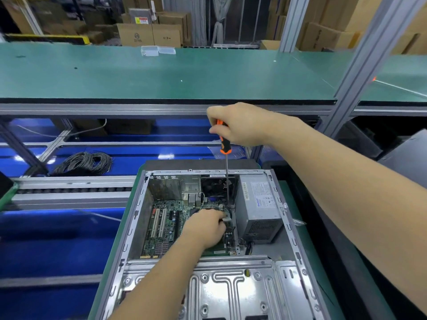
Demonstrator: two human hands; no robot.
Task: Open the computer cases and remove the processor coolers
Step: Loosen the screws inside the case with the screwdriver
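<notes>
An open computer case (138, 204) lies on its side in front of me, its green motherboard (168, 222) exposed. My right hand (242, 125) grips the orange-and-black handle of a long screwdriver (225, 146) held upright above the case. Its shaft runs down to a spot beside the grey power supply (258, 209). My left hand (205, 227) reaches into the case with curled fingers on the processor cooler, which it mostly hides. A small white connector (226, 219) shows at its fingertips.
A silver drive-bay plate (231, 289) covers the near end of the case. A coil of dark cable (85, 162) lies on the blue surface at left. A green shelf (161, 75) spans above, with a metal post (360, 72) at right and cardboard boxes behind.
</notes>
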